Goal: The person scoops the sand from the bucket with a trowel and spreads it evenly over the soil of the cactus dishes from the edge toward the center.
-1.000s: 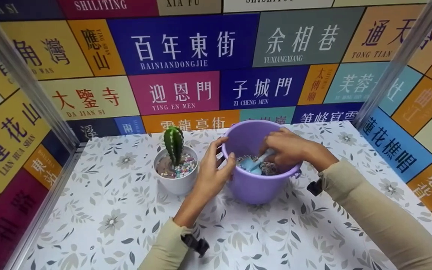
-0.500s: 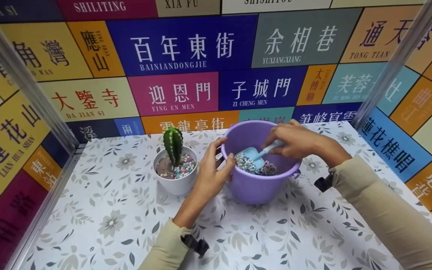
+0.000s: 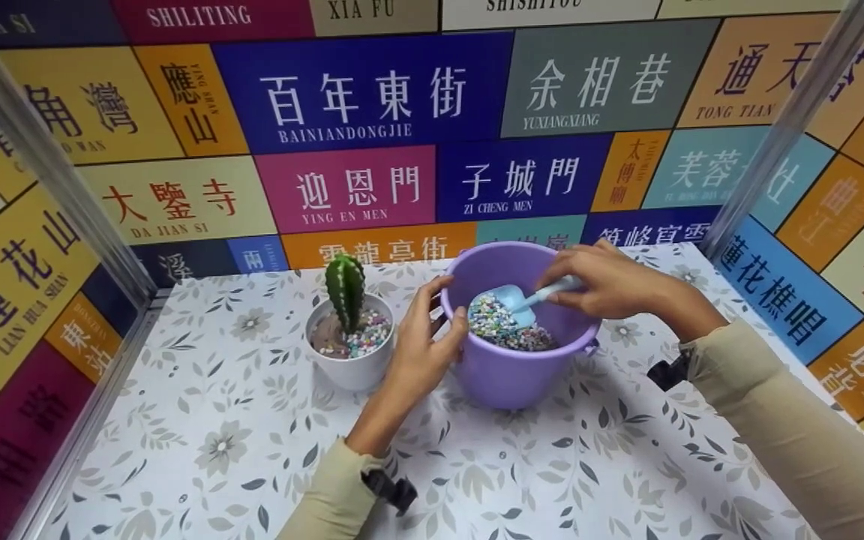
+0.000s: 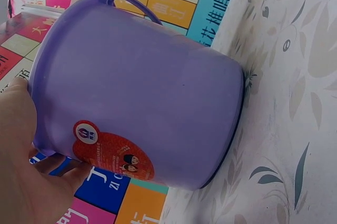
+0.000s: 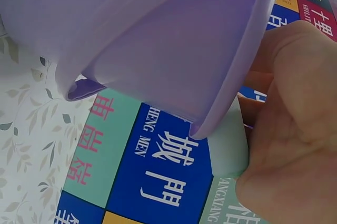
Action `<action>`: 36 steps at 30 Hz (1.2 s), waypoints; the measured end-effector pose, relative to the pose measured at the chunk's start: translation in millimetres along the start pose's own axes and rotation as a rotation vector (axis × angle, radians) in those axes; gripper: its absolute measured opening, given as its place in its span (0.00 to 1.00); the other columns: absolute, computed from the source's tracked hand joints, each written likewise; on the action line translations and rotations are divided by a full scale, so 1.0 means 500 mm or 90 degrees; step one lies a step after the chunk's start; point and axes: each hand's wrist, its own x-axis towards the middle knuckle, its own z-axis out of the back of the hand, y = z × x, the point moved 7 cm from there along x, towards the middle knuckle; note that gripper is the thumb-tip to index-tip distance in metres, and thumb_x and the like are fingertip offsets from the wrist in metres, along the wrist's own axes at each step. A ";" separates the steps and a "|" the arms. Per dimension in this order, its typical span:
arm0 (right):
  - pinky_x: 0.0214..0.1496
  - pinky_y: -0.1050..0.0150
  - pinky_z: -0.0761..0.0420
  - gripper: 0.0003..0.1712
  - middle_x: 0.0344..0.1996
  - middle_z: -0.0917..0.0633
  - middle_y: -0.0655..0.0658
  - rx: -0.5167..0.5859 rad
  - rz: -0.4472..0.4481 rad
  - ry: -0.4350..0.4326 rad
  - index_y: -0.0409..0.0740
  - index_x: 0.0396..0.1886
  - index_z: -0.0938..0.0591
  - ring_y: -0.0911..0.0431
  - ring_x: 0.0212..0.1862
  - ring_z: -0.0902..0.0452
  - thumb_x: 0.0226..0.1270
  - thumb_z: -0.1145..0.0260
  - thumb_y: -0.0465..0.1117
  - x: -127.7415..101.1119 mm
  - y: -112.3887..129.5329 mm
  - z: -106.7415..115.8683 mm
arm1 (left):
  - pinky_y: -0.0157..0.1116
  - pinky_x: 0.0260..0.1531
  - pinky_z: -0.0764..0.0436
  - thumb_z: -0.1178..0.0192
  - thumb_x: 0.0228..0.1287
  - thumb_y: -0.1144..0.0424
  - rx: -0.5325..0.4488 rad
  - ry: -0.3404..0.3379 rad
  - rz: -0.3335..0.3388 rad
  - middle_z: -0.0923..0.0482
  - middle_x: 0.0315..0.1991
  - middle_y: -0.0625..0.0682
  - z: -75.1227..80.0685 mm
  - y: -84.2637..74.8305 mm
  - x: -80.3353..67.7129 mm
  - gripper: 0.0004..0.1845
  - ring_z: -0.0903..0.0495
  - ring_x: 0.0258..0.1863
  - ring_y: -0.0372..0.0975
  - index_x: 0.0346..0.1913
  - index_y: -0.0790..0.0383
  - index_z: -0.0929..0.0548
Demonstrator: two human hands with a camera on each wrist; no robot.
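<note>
A purple bucket [image 3: 518,379] stands on the table with small multicoloured pebbles [image 3: 490,316] inside. My left hand [image 3: 426,345] holds its left rim, thumb on the near side and fingers farther back. In the left wrist view, the bucket's wall [image 4: 142,82] shows a red sticker [image 4: 113,153]. My right hand [image 3: 616,283] grips the handle of a light blue toy shovel [image 3: 516,301] over the right rim. The shovel's blade is inside the bucket, with pebbles heaped against it. In the right wrist view, the handle's pale end [image 5: 228,148] shows beside my palm.
Left of the bucket, close to my left hand, stands a white pot [image 3: 349,369] with a green cactus [image 3: 346,291] set in brown soil and coloured pebbles. A floral cloth [image 3: 222,450] covers the table. Walls of coloured signs [image 3: 372,90] rise behind and at both sides.
My right hand has drawn up and to the right with the shovel, whose blade has risen among the pebbles. My left hand keeps its place on the rim.
</note>
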 end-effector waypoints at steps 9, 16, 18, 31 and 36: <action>0.67 0.38 0.34 0.13 0.58 0.10 0.45 0.016 -0.008 -0.008 0.52 0.56 0.08 0.40 0.67 0.22 0.75 0.27 0.43 -0.008 -0.005 -0.002 | 0.39 0.70 0.20 0.37 0.78 0.62 0.012 -0.003 0.001 0.28 0.77 0.58 0.004 -0.003 0.000 0.30 0.24 0.76 0.48 0.78 0.61 0.29; 0.69 0.38 0.33 0.15 0.60 0.10 0.44 0.017 -0.015 -0.007 0.51 0.58 0.08 0.41 0.69 0.22 0.76 0.28 0.45 -0.006 -0.004 -0.007 | 0.45 0.75 0.22 0.36 0.76 0.62 0.099 -0.028 -0.048 0.30 0.77 0.61 0.013 -0.021 0.001 0.29 0.27 0.77 0.49 0.75 0.65 0.26; 0.69 0.38 0.33 0.14 0.60 0.10 0.44 0.017 -0.012 -0.008 0.51 0.58 0.08 0.40 0.69 0.22 0.76 0.29 0.45 -0.006 -0.002 -0.007 | 0.46 0.76 0.23 0.35 0.75 0.60 0.134 -0.038 -0.063 0.31 0.77 0.61 0.017 -0.030 0.001 0.29 0.28 0.78 0.49 0.75 0.65 0.25; 0.68 0.39 0.31 0.14 0.59 0.10 0.44 0.020 -0.008 -0.027 0.50 0.58 0.09 0.40 0.69 0.22 0.78 0.30 0.45 -0.008 0.011 -0.001 | 0.40 0.80 0.28 0.29 0.72 0.62 0.237 -0.043 -0.215 0.20 0.70 0.53 0.057 -0.138 -0.010 0.30 0.24 0.74 0.42 0.74 0.61 0.24; 0.69 0.39 0.32 0.16 0.60 0.10 0.44 0.021 -0.008 -0.029 0.49 0.59 0.09 0.40 0.70 0.22 0.78 0.30 0.47 -0.002 0.018 0.002 | 0.41 0.81 0.30 0.29 0.73 0.62 0.234 -0.072 -0.261 0.20 0.71 0.52 0.104 -0.189 -0.013 0.30 0.25 0.75 0.42 0.74 0.61 0.23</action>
